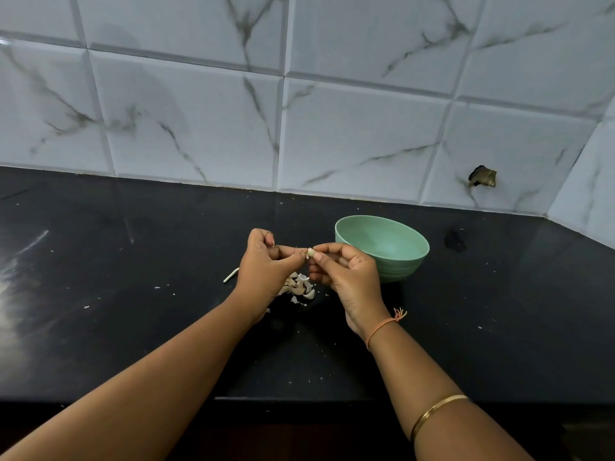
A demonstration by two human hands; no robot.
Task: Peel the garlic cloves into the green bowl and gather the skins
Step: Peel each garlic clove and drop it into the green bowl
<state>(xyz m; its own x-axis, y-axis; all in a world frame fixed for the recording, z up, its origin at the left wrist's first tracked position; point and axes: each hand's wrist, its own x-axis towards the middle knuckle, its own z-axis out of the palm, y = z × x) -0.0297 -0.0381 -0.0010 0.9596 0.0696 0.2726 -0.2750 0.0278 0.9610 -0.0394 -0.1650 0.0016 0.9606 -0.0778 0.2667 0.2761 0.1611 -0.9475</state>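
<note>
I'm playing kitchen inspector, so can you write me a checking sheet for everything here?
Surface: black counter, dotted with white flecks.
Job's things: clove held up between both hands; green bowl upright to their right, no cloves in the part that shows; skins piled on the counter below the hands.
Clutter: thin white stick left of the skins; dark smudge right of the bowl.
Hands: left hand and right hand both pinch the clove.
Cables: nothing seen.
Surroundings: marbled white tiles behind, one with a broken hole.
</note>
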